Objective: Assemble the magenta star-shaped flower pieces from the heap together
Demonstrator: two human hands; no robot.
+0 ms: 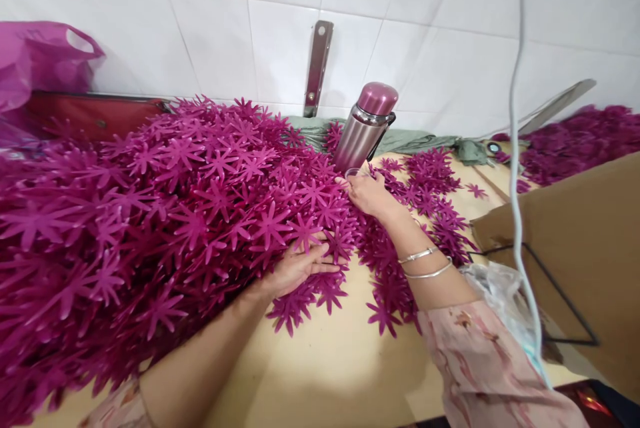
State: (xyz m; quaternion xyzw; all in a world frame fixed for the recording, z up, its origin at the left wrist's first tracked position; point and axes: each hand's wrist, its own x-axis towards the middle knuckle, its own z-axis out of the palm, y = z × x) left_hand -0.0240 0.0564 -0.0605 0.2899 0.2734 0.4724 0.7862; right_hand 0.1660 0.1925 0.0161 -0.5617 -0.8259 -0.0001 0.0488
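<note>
1. Purple flower heap (pixel 200 215) covers the left side of the surface (pixel 325 361), far edge toward near edge; smaller flower clusters (pixel 434 178) lie right of it, toward the far right corner.
2. Left hand (pixel 295 269) at the heap's right flank; fingers extended, slightly parted, flowers touching them; no firm grip visible.
3. Right hand (pixel 369 195) at the heap's right flank, just in front of the flask (pixel 361 131); fingers partly bent, hold on anything: cannot tell.
4. Flask stands near the far edge; green cloth (pixel 417 139) runs along that edge; cardboard box (pixel 575 235) on the right side.
</note>
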